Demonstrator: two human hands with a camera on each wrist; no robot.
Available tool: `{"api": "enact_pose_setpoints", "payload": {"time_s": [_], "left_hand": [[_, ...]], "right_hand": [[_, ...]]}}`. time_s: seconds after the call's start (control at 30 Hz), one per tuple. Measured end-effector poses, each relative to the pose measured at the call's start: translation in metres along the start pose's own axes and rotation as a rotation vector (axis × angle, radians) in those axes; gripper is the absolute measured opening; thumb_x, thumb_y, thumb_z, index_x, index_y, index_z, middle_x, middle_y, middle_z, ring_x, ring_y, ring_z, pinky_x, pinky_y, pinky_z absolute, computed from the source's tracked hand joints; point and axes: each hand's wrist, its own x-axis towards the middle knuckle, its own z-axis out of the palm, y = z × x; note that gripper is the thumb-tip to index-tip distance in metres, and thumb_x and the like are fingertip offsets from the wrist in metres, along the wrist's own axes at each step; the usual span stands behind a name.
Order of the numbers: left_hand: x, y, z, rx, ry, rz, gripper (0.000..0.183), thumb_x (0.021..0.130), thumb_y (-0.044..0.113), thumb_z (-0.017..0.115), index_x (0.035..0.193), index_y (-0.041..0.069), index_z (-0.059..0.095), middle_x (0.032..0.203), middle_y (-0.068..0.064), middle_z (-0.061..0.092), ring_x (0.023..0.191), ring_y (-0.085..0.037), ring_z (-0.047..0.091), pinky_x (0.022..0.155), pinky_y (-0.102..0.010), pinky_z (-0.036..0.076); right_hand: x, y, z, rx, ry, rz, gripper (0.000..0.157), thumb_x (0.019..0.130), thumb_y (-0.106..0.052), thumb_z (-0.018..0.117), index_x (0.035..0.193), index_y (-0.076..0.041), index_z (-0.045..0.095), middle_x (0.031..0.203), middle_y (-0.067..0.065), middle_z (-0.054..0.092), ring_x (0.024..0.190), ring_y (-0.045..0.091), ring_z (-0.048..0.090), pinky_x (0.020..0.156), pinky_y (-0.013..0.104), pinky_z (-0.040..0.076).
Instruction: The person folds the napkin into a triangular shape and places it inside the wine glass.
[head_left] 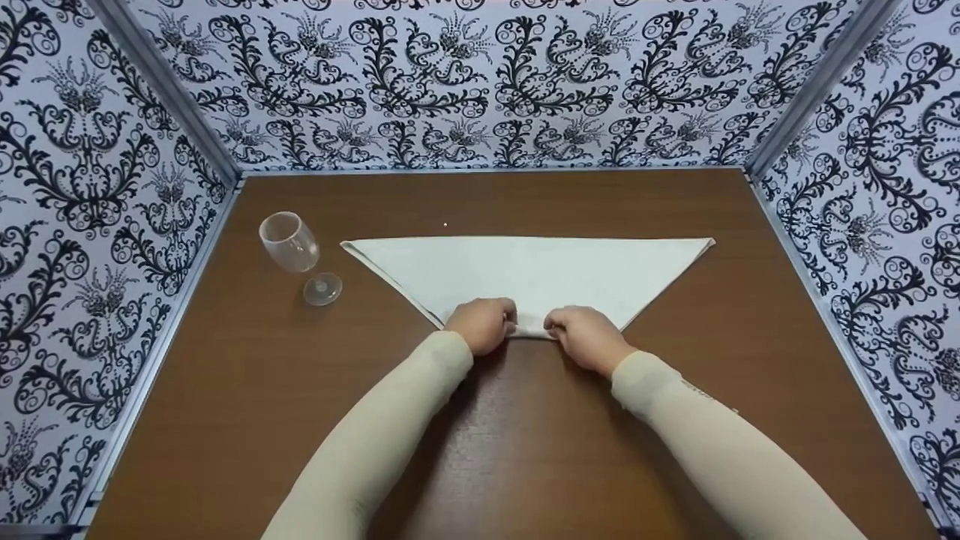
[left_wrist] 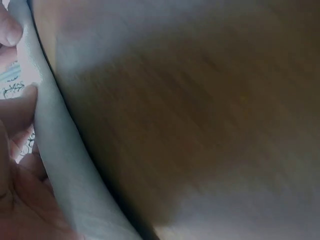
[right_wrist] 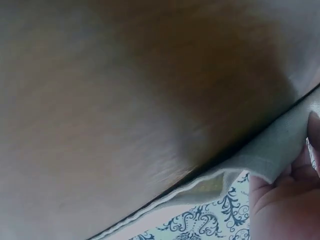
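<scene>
A white cloth napkin [head_left: 525, 270] lies on the table, its long straight side at the back and its slanted sides narrowing toward the person. The near end is folded over into a short flat edge. My left hand [head_left: 482, 325] pinches this folded edge on the left, and my right hand [head_left: 591, 337] pinches it on the right, a small gap apart. In the left wrist view the fold [left_wrist: 65, 145] runs past the thumb and curled fingers of the left hand. From the right wrist, the napkin's layered edge [right_wrist: 200, 185] shows beside the right hand [right_wrist: 290, 200].
A clear stemmed wine glass [head_left: 291, 244] stands at the left of the brown wooden table [head_left: 480, 465], its round foot [head_left: 322, 289] on the wood. Patterned black-and-white panels [head_left: 480, 82] with metal frame bars [head_left: 165, 90] enclose the back and sides.
</scene>
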Motion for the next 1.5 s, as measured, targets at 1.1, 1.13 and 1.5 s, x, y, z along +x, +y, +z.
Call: {"api": "enact_pose_setpoints", "payload": {"time_s": [1.1, 1.13, 1.5], "left_hand": [[-0.007, -0.014, 0.001, 0.306, -0.007, 0.371, 0.043, 0.103, 0.026, 0.07, 0.144, 0.036, 0.065, 0.116, -0.002, 0.066, 0.1, -0.021, 0.066, 0.087, -0.036, 0.057], [-0.006, -0.014, 0.001, 0.3, -0.002, 0.369, 0.042, 0.103, 0.025, 0.07, 0.144, 0.036, 0.066, 0.115, -0.002, 0.066, 0.099, -0.021, 0.066, 0.087, -0.036, 0.057], [-0.004, -0.009, 0.004, 0.288, 0.034, 0.304, 0.026, 0.107, 0.028, 0.063, 0.13, 0.028, 0.076, 0.11, 0.0, 0.069, 0.097, -0.022, 0.069, 0.085, -0.038, 0.058]], "right_hand": [[-0.008, 0.015, 0.002, -0.141, -0.004, -0.25, 0.031, 0.1, -0.016, 0.072, 0.132, -0.014, 0.076, 0.103, 0.006, 0.065, 0.087, 0.02, 0.058, 0.077, 0.039, 0.053], [-0.008, 0.015, 0.002, -0.146, 0.004, -0.257, 0.032, 0.1, -0.017, 0.073, 0.131, -0.014, 0.076, 0.103, 0.006, 0.066, 0.087, 0.021, 0.058, 0.077, 0.039, 0.053], [-0.002, 0.007, 0.001, -0.199, 0.054, -0.238, 0.014, 0.101, -0.018, 0.071, 0.104, -0.009, 0.081, 0.087, 0.004, 0.067, 0.074, 0.022, 0.057, 0.07, 0.04, 0.052]]}}
